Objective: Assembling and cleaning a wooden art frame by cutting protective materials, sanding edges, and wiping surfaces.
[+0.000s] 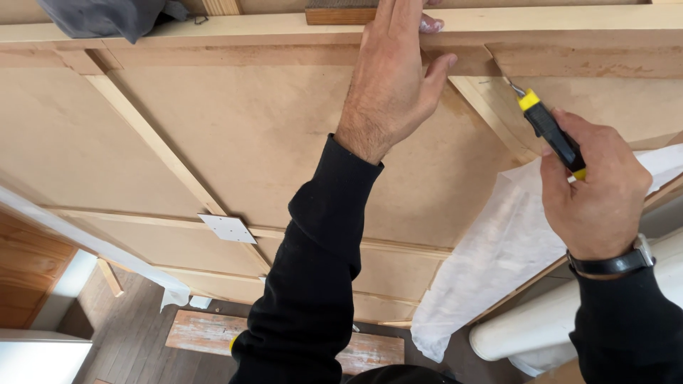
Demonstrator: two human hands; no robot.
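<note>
A large panel of pale brown fibreboard [249,142], crossed by thin light wooden battens, fills most of the view, with a wider reddish-brown strip running along its upper edge under a pale wooden rail [569,21]. Below it lies a dark wooden floor [135,341] with a worn, paint-streaked plank [206,331] on it. The left hand [391,78] lies flat against the top of the panel, fingers stretched upward and close together, the thumb angled out toward the right and touching the reddish strip; it grips nothing and only presses on the board. Its fingertips reach over the pale rail, next to a small dark brown wooden block [340,14] sitting on that rail. The right hand [594,195], a dark watch strap [612,263] on its wrist, is closed around a screwdriver with a black and yellow handle [551,131], the fingers wrapped tightly about the grip. The tool's short metal tip points up and left and meets the board at the spot where a slanting batten joins the reddish strip, well to the right of the left thumb. A sheet of thin white paper [491,256] hangs down from the panel beneath the right hand. A small white square plate [228,228] sits on a batten crossing lower left. A grey cloth [107,18] drapes over the rail at the upper left. Both arms wear black sleeves.
</note>
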